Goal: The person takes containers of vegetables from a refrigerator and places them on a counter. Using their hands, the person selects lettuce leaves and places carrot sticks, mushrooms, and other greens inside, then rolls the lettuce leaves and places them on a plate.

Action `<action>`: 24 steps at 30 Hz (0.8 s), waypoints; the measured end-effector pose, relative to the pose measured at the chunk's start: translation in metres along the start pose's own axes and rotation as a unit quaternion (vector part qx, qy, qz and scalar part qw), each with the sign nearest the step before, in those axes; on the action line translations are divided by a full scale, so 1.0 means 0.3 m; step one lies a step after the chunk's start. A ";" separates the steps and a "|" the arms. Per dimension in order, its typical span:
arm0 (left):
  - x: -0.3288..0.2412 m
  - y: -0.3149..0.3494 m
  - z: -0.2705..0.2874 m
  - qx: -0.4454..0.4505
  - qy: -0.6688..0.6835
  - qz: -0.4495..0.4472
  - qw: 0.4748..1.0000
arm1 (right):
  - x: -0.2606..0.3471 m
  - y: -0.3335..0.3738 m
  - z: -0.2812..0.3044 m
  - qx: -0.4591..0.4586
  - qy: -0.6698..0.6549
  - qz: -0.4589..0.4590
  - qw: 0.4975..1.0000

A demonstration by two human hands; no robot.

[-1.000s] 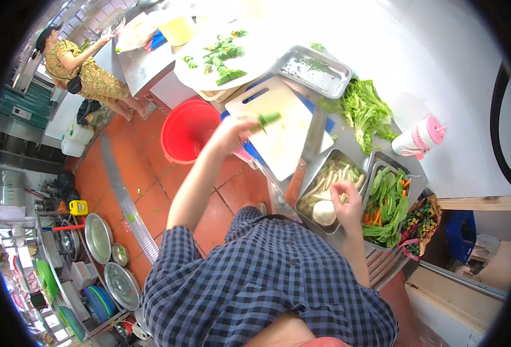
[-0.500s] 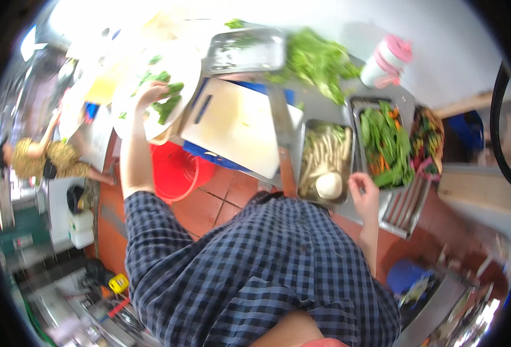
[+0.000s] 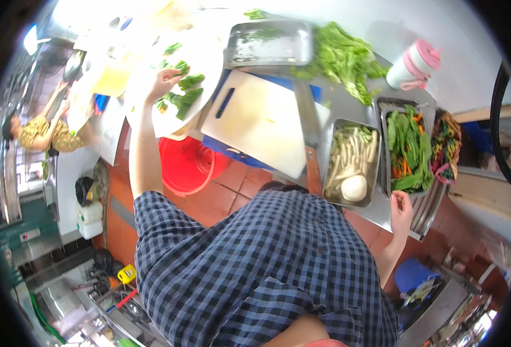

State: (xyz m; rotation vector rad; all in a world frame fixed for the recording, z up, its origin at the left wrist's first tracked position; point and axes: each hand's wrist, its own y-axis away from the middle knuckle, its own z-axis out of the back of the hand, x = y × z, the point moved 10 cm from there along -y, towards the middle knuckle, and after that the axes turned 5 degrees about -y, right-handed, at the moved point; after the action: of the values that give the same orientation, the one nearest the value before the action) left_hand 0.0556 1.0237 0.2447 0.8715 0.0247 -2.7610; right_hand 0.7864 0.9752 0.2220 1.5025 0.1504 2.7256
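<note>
Stretched out to the far left, my left hand (image 3: 164,84) is over a large white plate (image 3: 212,55), its fingers closed on a piece of leafy green (image 3: 181,67). Other cut greens (image 3: 186,103) lie on the plate beside that hand. My right hand (image 3: 401,208) is low on the right, fingers curled together with nothing visible in them. It hovers by the near edge of a metal tray of leafy greens and orange strips (image 3: 406,147). Left of it, another metal tray holds pale stalks (image 3: 351,151) and a round white vegetable (image 3: 354,188).
A white cutting board (image 3: 258,118) lies on a blue one, with a cleaver (image 3: 310,133) along its right side. Behind are a metal tray (image 3: 270,43), lettuce (image 3: 345,61) and a pink-lidded bottle (image 3: 414,63). A red bucket (image 3: 189,168) stands below. Another person (image 3: 41,130) works at far left.
The view has shifted, so the counter sits further right. My left hand has moved to a different piece of green on the plate. My right hand stays near the right-hand trays.
</note>
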 end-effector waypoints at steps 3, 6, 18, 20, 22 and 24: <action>-0.058 0.064 0.025 -0.054 -0.014 -0.066 0.996 | 0.013 -0.027 -0.058 0.027 0.008 -0.007 1.000; -0.081 0.075 -0.023 -0.014 -0.034 -0.019 0.999 | 0.040 -0.048 -0.088 0.047 0.015 0.000 0.999; -0.058 0.065 -0.014 -0.145 -0.076 -0.006 0.986 | 0.117 -0.050 -0.124 0.053 0.006 0.029 0.998; -0.024 0.048 0.003 -0.158 -0.044 -0.018 0.986 | 0.122 -0.050 -0.116 0.046 0.001 0.045 0.998; -0.105 0.046 -0.016 -0.131 -0.065 -0.080 0.986 | 0.125 -0.047 -0.107 0.037 -0.010 0.048 0.998; -0.059 0.043 -0.056 -0.072 -0.106 -0.097 0.987 | 0.125 -0.045 -0.101 0.028 -0.023 0.055 0.998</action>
State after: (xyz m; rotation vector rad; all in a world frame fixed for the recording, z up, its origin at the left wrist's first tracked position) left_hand 0.0821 1.0169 0.2418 0.5618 0.2820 -2.9726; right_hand 0.7405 0.9891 0.2362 1.6352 0.1482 2.7897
